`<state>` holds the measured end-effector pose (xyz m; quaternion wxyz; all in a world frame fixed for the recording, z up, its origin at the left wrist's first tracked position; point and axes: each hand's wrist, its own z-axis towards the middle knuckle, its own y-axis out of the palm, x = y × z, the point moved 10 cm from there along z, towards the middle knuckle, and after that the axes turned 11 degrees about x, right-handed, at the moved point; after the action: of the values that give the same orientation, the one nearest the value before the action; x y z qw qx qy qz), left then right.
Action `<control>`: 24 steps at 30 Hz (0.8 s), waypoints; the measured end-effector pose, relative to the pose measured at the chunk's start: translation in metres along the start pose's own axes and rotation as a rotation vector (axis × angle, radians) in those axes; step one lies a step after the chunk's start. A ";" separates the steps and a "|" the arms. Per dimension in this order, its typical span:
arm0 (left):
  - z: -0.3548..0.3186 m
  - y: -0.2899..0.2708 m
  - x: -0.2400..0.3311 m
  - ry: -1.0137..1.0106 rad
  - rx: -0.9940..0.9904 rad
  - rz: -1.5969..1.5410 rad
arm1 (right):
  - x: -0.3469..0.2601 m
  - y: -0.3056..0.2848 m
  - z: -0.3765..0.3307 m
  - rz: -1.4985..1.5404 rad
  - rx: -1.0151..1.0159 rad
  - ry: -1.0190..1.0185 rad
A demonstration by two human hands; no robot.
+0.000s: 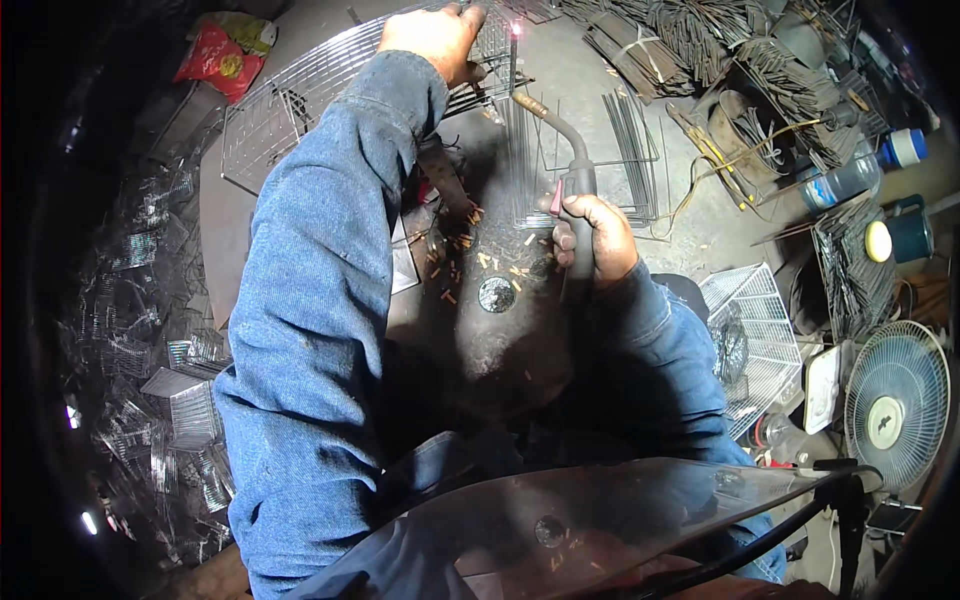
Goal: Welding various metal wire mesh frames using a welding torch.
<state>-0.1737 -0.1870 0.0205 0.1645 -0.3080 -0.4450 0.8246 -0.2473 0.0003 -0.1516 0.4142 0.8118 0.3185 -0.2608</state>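
My right hand (598, 238) is wrapped round the handle of a welding torch (578, 172) with a red trigger. The torch's bent neck points away and up toward a small pinkish glow (515, 28) at the edge of a wire mesh frame (330, 85). My left hand (430, 42), in a blue denim sleeve, grips that frame near its right end, close to the glow; some of its fingertips are hidden. Below the torch, bundled straight metal rods (628, 150) lie on the grey work surface.
Cigarette butts (515, 270) litter the dark area before me. Heaps of small wire pieces (130, 310) fill the left. On the right are a white wire basket (755, 340), a fan (897, 405), a water bottle (840, 185) and rod bundles (690, 45). A clear visor (600, 520) crosses the lower edge.
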 end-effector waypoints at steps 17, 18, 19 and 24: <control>0.006 0.011 -0.003 -0.008 -0.020 0.081 | -0.005 0.004 0.005 0.060 0.001 -0.044; 0.007 0.016 -0.016 0.032 0.080 0.120 | -0.008 0.008 0.003 0.059 0.016 -0.079; 0.004 0.032 -0.028 0.023 0.078 0.129 | -0.001 0.012 0.004 0.020 -0.081 -0.029; 0.007 0.025 -0.010 0.037 -0.032 0.155 | -0.008 0.004 0.009 0.061 -0.033 -0.098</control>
<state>-0.1707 -0.2109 0.0058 0.1035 -0.3594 -0.4298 0.8218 -0.2512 -0.0109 -0.1489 0.4505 0.8004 0.2769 -0.2823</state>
